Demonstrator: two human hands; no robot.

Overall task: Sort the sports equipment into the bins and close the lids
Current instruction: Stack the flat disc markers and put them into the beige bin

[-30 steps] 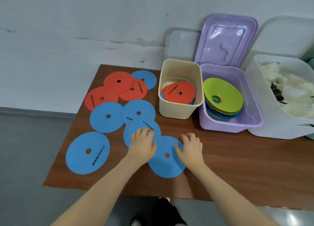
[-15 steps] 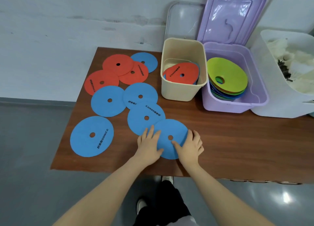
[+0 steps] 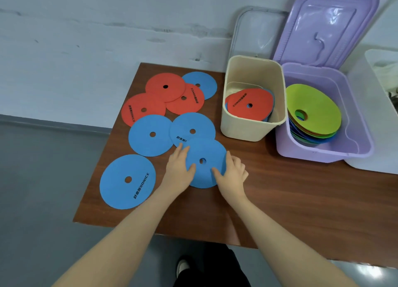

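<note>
Flat blue and orange discs with centre holes lie on the brown table (image 3: 280, 200). My left hand (image 3: 179, 168) presses with straight fingers on the left edge of a blue disc (image 3: 204, 151), thumb on top. My right hand (image 3: 233, 174) pinches that disc's right edge, thumb on top and fingers curled at the rim. This disc overlaps another blue disc (image 3: 193, 127). More blue discs (image 3: 128, 181) and three orange discs (image 3: 164, 86) lie to the left. The cream bin (image 3: 254, 127) holds an orange disc; the purple bin (image 3: 323, 153) holds a stack topped by a green disc (image 3: 314, 107).
The purple bin's lid (image 3: 327, 25) stands open against the wall, with a clear lid (image 3: 258, 32) leaning behind the cream bin. A white bin (image 3: 370, 163) stands at the far right. The table's front edge runs just below my forearms, with grey floor beyond.
Both hands have slid the blue disc away from the front edge, up onto the neighbouring blue disc, which it now covers. The camera has tilted down and moved closer.
</note>
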